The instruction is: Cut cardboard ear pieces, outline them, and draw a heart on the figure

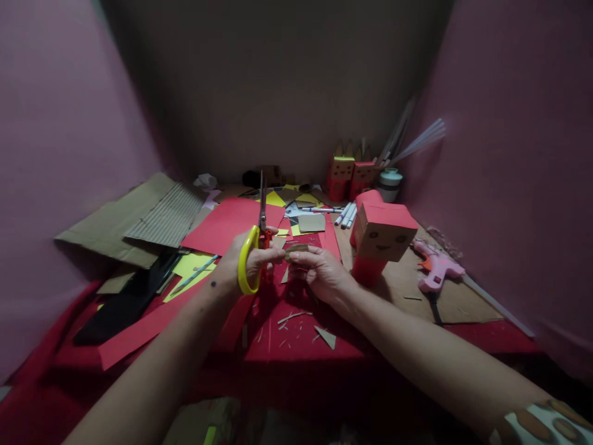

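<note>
My left hand [233,256] is closed on a pair of scissors [243,275] with one yellow and one red handle, the blades pointing up and away. Its fingertips also meet the left end of a small brown cardboard piece [297,248]. My right hand [327,272] pinches that piece between thumb and fingers, just above the red cloth. Cardboard trimmings and a pale triangular scrap [325,337] lie below my hands. Right of them stands a red paper figure [386,232] with a boxy cardboard head and a drawn face.
Red paper sheets [227,222] and corrugated cardboard [162,216] lie to the left, near a black object [123,309]. White markers [345,215] lie behind the figure. A pink glue gun [439,269] rests at the right. Smaller figures [341,176] and a lidded jar [390,184] stand at the back.
</note>
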`<state>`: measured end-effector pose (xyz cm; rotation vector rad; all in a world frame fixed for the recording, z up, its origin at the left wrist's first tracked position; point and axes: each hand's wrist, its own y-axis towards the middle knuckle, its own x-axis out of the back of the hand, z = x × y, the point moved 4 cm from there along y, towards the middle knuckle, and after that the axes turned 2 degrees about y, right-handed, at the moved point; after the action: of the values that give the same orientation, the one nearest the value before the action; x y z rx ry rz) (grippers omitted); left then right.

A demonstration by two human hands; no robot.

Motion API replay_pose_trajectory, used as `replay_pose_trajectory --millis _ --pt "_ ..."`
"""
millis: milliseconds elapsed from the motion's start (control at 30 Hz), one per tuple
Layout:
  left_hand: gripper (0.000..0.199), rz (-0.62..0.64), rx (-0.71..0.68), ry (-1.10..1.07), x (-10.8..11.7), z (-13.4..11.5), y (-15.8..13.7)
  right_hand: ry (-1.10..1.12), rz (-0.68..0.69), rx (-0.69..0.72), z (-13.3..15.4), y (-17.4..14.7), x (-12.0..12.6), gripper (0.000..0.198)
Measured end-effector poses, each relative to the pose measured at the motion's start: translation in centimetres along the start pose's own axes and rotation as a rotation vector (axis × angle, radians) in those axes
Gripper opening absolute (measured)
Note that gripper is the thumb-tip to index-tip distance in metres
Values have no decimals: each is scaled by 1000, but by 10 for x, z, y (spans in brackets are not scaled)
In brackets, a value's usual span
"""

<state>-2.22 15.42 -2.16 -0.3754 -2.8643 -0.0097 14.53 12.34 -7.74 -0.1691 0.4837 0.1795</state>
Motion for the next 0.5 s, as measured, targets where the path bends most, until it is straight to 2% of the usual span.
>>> replay_pose_trajectory --millis 233,500 --pt "39 127 42 30 6 -9 10 -8 14 -33 7 -3 -2 36" --pt "37 255 85 63 10 -2 24 -104 -24 -64 4 3 9 28"
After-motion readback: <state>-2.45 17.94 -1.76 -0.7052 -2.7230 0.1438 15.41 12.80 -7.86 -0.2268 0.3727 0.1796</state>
